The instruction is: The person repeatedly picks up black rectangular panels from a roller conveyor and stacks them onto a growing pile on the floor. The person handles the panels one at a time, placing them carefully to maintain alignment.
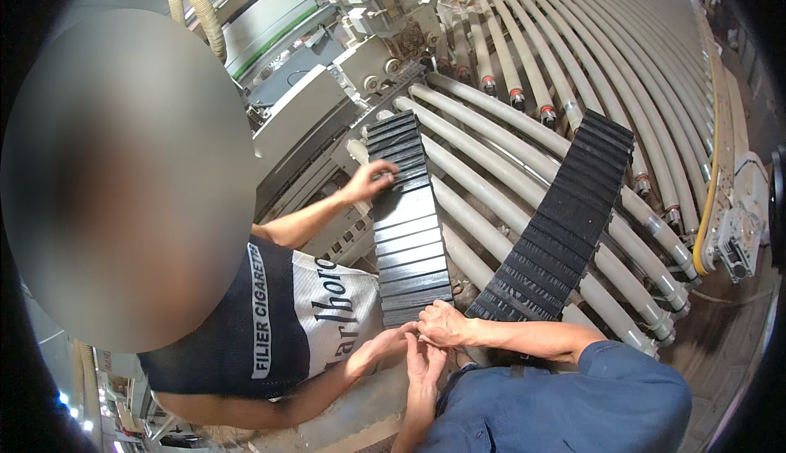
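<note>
My right hand is curled closed at the near end of a long row of glossy black slats. Just below it, my left hand has its palm turned up, its fingers pinched together close to my right hand. Whatever is between my fingers is too small or hidden to make out. A co-worker's hand meets mine from the left. The co-worker's other hand, slightly blurred, is over the far half of the slats. A second black slatted row slants away by my right forearm.
Both rows lie across the pale rollers of a conveyor, with gaps between the tubes. Behind stand grey machine parts. A co-worker in a navy and white top occupies the left. A yellow-edged rail borders the far right.
</note>
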A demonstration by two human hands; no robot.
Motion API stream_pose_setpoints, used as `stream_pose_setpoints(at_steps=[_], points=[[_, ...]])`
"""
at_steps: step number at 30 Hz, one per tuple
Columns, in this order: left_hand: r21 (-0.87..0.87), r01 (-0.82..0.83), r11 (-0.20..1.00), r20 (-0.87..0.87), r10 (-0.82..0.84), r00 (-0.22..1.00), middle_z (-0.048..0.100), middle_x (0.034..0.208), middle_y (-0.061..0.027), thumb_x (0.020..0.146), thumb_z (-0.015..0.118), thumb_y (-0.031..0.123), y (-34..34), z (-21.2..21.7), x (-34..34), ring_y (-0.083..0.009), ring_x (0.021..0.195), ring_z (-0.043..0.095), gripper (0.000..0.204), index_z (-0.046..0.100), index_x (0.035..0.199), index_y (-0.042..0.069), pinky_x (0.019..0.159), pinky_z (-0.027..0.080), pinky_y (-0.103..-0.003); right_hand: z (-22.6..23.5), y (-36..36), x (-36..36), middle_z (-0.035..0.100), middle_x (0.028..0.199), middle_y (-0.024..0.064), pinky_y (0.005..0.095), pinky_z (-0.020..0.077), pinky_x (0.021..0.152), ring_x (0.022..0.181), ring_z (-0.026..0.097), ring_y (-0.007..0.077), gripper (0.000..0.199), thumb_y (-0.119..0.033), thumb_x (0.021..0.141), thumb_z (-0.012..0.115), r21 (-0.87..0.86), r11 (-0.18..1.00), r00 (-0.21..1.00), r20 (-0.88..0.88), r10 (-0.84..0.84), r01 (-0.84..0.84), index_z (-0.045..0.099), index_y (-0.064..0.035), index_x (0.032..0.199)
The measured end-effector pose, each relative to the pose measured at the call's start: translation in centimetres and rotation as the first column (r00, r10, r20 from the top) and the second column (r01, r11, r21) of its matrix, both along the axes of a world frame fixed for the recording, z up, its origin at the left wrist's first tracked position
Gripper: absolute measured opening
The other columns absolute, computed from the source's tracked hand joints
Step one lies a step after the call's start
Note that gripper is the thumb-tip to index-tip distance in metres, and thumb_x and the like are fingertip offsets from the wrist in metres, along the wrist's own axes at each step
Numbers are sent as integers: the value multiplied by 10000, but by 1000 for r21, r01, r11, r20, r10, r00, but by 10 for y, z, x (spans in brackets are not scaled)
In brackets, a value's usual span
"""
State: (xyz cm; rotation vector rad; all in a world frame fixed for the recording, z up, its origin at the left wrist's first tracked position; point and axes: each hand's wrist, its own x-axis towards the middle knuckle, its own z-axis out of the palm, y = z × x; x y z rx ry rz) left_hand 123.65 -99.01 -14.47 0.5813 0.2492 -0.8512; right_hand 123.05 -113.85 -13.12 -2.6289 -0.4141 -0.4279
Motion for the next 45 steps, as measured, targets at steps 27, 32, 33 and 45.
stream_pose_setpoints(at_steps=[27,32,33,45], points=[[497,-174,850,-350,380,856,626,921,-158,898,544,486,63,-59,-25,-328,820,596,497,593,1006,3,780,519,-434,12,-162,-92,556,1282,208,507,241,1137,1297,432,349,466,-352,836,676,71,794,793,47,-608,604,641,38,1089],[501,-508,700,-140,645,751,635,1052,-110,857,452,735,242,-121,-37,-284,938,599,673,572,1112,124,793,518,-422,13,-159,-84,561,1270,204,515,260,1130,1278,454,361,456,-314,795,703,85,798,794,79,-602,597,631,28,1088],[387,-689,613,44,734,678,596,1167,-123,809,444,798,265,-120,-40,-281,1037,579,836,503,1261,97,869,499,-417,15,-158,-83,558,1268,202,522,275,1122,1268,462,366,444,-285,777,720,88,799,795,84,-601,594,624,23,1081],[683,-424,596,-215,718,662,569,1243,-261,998,427,475,290,-155,-125,-368,1107,581,657,361,1361,-69,929,501,-497,-20,-168,-90,510,1360,195,503,232,1149,1334,404,356,388,-225,898,603,-66,828,831,34,-556,557,588,25,1194]])
